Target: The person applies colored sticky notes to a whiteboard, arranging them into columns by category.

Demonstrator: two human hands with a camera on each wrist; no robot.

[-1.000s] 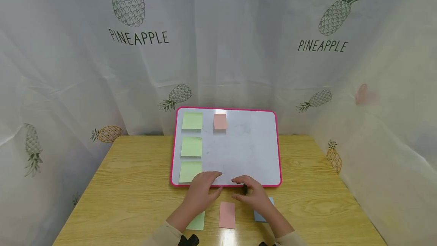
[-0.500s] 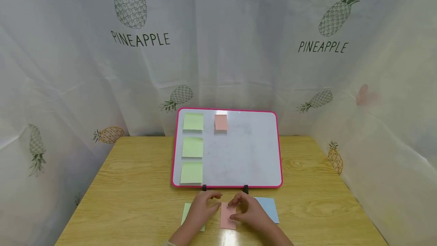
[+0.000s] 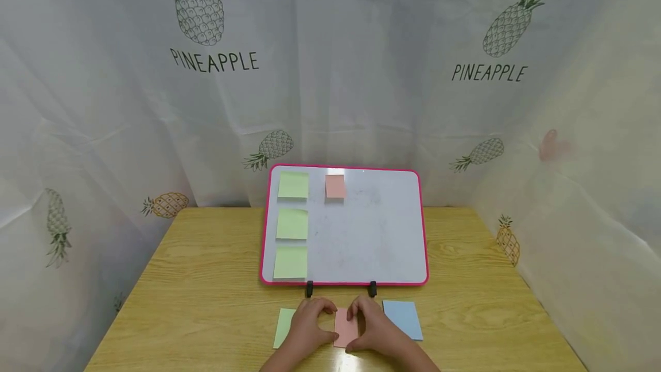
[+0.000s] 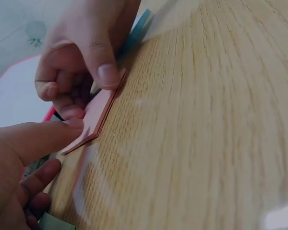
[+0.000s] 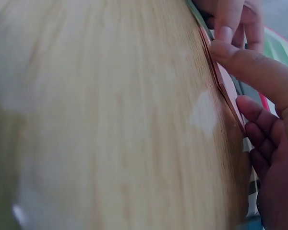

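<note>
A pink sticky note pad (image 3: pixel 345 329) lies on the table between both hands. My left hand (image 3: pixel 307 327) holds its left side, with the thumb (image 4: pixel 53 136) on the pad's top face in the left wrist view. My right hand (image 3: pixel 378 328) grips the right side, its thumb (image 5: pixel 259 69) at the near edge and its fingers curled farther along. Layered edges of the pad (image 5: pixel 224 84) show in the right wrist view. A green sticky note pad (image 3: pixel 283 326) is partly hidden by my left hand. The blue sticky note pad (image 3: pixel 404 319) lies right of my right hand.
Behind the hands leans a pink-rimmed whiteboard (image 3: pixel 366 234) on black feet (image 3: pixel 372 289). Several green notes (image 3: pixel 291 224) form a column at its left, and one pink note (image 3: pixel 335 186) sits near its top. A pineapple-print curtain (image 3: pixel 351 73) surrounds the wooden table (image 3: pixel 206 280).
Both hands have come down and back from the whiteboard's lower edge to the pink pad. My right hand reaches it first, then both take hold of its sides.
</note>
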